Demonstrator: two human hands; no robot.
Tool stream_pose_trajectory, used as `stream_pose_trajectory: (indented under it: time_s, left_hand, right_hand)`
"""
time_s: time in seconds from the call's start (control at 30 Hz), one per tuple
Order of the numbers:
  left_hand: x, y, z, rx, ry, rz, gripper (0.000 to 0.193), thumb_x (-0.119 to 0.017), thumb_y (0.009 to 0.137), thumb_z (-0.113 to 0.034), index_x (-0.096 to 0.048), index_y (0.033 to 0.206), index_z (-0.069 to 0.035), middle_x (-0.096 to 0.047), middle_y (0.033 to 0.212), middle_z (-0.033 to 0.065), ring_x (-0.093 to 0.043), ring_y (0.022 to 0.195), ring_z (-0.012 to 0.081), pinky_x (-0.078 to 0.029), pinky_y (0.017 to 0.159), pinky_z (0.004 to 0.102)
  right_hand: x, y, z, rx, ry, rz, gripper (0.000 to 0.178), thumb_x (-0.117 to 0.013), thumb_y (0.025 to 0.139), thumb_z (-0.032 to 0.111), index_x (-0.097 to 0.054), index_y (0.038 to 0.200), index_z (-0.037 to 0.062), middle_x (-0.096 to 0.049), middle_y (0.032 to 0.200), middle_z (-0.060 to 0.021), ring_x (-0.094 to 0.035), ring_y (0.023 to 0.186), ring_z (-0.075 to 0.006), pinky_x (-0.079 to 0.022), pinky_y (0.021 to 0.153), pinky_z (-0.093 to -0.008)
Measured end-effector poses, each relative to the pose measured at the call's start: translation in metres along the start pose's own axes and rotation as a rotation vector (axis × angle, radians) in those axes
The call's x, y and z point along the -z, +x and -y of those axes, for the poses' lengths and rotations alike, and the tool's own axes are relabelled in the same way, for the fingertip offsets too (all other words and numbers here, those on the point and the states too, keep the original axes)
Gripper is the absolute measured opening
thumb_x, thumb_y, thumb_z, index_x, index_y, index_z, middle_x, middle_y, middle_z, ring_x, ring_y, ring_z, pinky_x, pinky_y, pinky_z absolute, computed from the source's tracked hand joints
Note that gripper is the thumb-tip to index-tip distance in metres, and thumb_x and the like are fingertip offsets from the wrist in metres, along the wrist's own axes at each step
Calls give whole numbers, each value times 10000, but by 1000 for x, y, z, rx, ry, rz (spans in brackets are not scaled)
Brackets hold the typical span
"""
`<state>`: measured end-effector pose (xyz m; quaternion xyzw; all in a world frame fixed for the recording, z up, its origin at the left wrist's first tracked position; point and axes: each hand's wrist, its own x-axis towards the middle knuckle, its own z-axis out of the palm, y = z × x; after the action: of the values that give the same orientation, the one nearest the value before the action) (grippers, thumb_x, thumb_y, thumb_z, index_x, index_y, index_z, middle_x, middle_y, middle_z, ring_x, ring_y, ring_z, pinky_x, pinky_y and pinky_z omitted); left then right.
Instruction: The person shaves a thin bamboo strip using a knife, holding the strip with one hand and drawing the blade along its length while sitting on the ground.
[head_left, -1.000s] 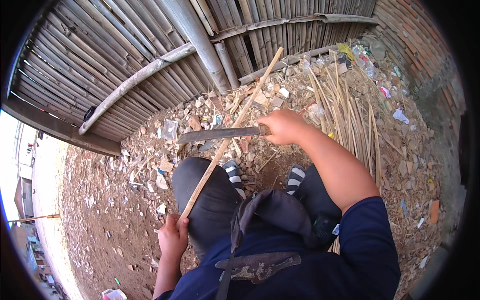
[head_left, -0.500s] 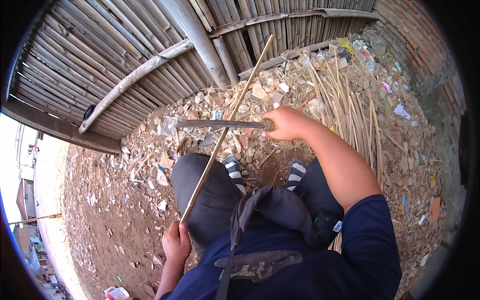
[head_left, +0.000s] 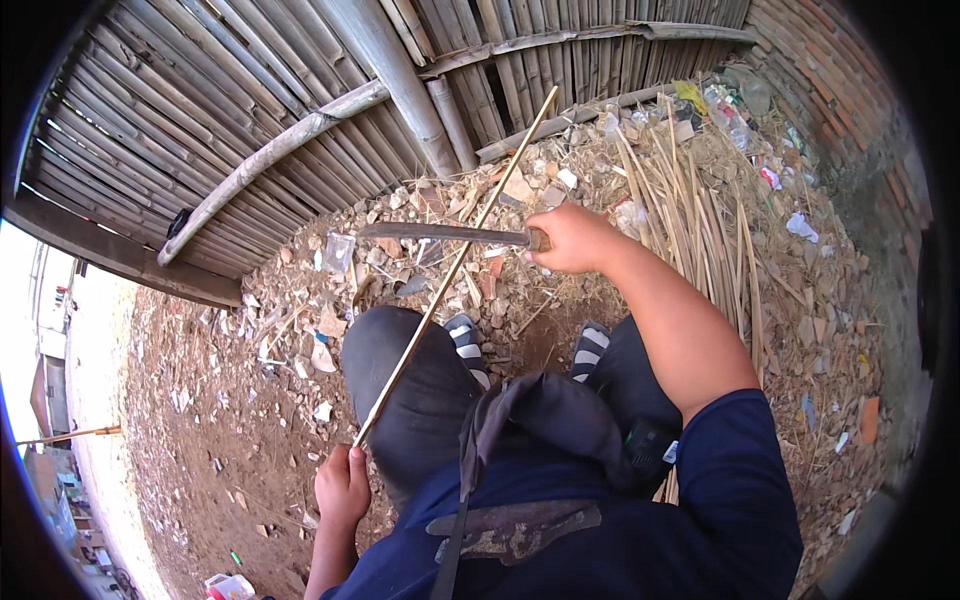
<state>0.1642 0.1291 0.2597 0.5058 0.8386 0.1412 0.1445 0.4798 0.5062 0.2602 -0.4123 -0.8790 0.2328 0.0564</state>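
On my remote view, I see the left hand (head_left: 342, 485) pinching the bamboo strip (head_left: 433, 308), slanted over the left thigh (head_left: 395, 350); the right hand (head_left: 572, 240) grips the machete (head_left: 430, 231) across it. I would want shallow blade angle, steady strip.

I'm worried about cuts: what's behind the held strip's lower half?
Mostly the left trouser leg, with stony ground beyond it; the part directly behind the strip is covered.

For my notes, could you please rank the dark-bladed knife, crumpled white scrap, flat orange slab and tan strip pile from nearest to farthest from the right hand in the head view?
1. Dark-bladed knife: in the right hand.
2. Tan strip pile: to its right.
3. White scrap: farther right.
4. Orange slab: lower right.
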Motion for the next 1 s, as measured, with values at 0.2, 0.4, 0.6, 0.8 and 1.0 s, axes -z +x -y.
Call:
stream_pose_trajectory:
  time_s: [0.2,0.4,0.6,0.8,1.0]
  left_hand:
    - [-9,-4,11,20,40,-34,419,-403,1063,-300,-580,789,-37,-629,677,176,-630,655,413,-465,583,503]
    - [-15,-7,17,-17,155,-110,399,-410,1058,-279,-544,765,-43,-594,667,197,-595,623,434,-440,570,531]
    - [-16,-9,27,-38,123,-105,352,-435,1051,-270,-538,806,-39,-582,682,211,-581,639,445,-427,578,537]
    - [-18,-13,34,-17,49,-77,287,-463,1047,-254,-553,897,-26,-582,738,216,-575,711,441,-424,631,539]
    - [-12,-10,38,-33,86,-74,289,-471,1044,-269,-557,923,-20,-588,758,206,-572,715,433,-423,638,534]
  right_hand:
    - [-16,3,-1,43,61,99,447,-765,811,366,-700,1135,65,-706,861,-210,-695,858,-380,-538,796,-459]
    - [-10,-2,3,56,-20,-34,466,-766,810,364,-692,1142,46,-705,899,-213,-690,885,-379,-533,791,-441]
    - [-5,4,3,-44,161,143,564,-760,811,408,-664,1263,84,-688,1136,-227,-659,1081,-374,-525,931,-454]
    - [-11,5,-3,90,428,39,564,-793,804,459,-673,1157,37,-708,968,-136,-665,836,-241,-538,807,-376]
    - [-7,2,10,56,989,125,270,-777,888,225,-680,1074,56,-705,1054,-83,-605,719,-71,-480,558,-231]
